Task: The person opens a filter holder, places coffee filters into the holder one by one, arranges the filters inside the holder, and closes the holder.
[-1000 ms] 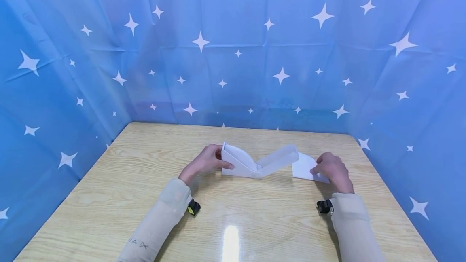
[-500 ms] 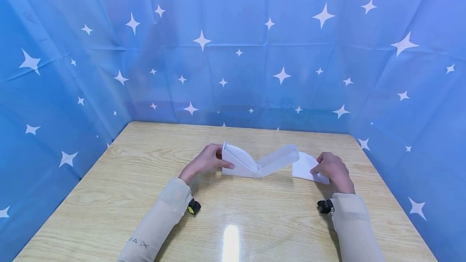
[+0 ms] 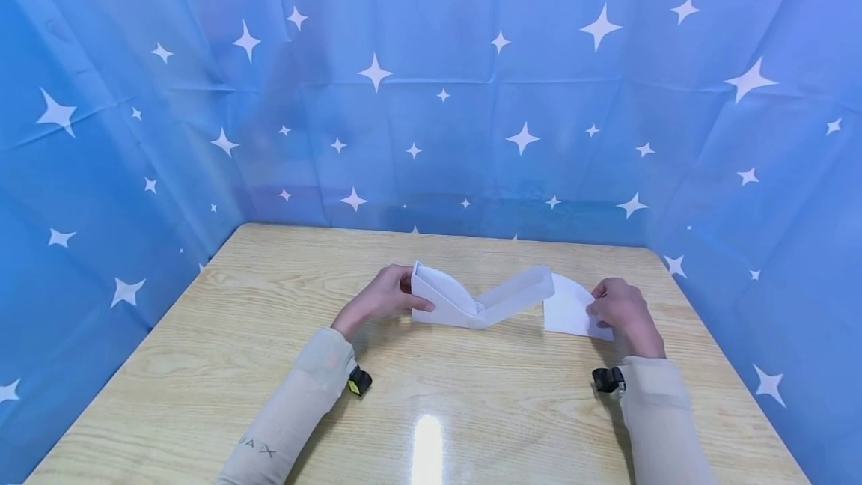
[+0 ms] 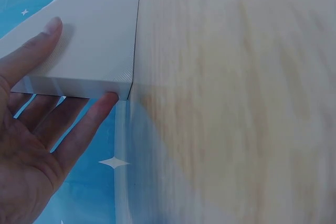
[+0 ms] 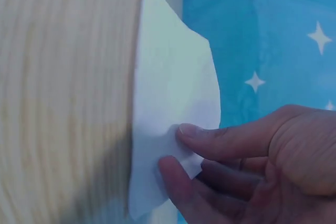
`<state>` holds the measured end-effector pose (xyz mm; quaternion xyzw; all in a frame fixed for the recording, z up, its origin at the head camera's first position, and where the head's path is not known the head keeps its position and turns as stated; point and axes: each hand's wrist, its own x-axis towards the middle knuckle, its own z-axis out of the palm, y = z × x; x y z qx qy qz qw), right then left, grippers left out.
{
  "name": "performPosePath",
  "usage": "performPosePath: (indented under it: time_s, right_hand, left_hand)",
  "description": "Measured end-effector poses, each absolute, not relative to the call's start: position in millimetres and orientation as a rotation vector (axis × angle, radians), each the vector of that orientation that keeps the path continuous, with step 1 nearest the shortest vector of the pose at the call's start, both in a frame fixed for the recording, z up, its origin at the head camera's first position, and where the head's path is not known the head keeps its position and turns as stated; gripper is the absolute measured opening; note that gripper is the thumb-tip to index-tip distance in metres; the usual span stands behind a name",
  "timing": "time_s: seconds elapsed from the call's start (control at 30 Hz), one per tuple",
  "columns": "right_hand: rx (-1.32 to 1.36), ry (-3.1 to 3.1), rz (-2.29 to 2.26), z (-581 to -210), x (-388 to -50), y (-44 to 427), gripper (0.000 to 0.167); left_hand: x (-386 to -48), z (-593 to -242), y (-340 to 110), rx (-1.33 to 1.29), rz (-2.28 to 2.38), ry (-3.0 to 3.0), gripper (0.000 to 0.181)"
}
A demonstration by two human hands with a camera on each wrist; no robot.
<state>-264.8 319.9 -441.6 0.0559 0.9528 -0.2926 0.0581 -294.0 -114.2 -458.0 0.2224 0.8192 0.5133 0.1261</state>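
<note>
In the head view a white case (image 3: 441,309) stands on the table, its hinged translucent lid (image 3: 515,298) swung out to the right. Inside the case shows a curved white edge, like paper. My left hand (image 3: 387,292) grips the case's left end. The left wrist view has the thumb on its broad face and the fingers (image 4: 100,111) at its end wall. To the right, my right hand (image 3: 621,311) pinches a white sheet of paper (image 3: 569,307) with one curved edge. Held upright, the sheet (image 5: 173,85) has its lower edge at or near the tabletop; its left part lies behind the lid.
The wooden table (image 3: 303,410) reaches back to a blue curtain (image 3: 458,133) with white stars, which also hangs along both sides. A bright light reflection (image 3: 427,447) lies on the front of the table. Each wrist wears a small black camera (image 3: 608,379).
My right hand has moved slightly right and away with the paper, and the sheet stands a little more upright. The left hand and the case have stayed in place.
</note>
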Motion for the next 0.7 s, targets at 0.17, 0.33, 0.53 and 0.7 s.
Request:
performPosePath:
  time_s: [0.17,0.33,0.53,0.7]
  right_hand:
    - [0.203,2.860,-0.924,-437.2,-265.4,320.9,0.029]
    - [0.209,2.848,-0.912,-433.5,-264.2,320.7,0.036]
    - [0.176,2.870,-0.916,-428.8,-262.2,322.4,0.035]
    - [0.157,2.908,-0.913,-421.6,-259.6,323.6,0.038]
  left_hand:
    - [-294.2,-458.2,-114.6,0.654,1.491,2.391,0.040]
    - [-293.8,-459.3,-115.5,0.671,1.489,2.393,0.040]
    - [-294.1,-459.1,-115.0,0.676,1.485,2.392,0.040]
    - [-293.6,-458.3,-114.8,0.654,1.486,2.392,0.040]
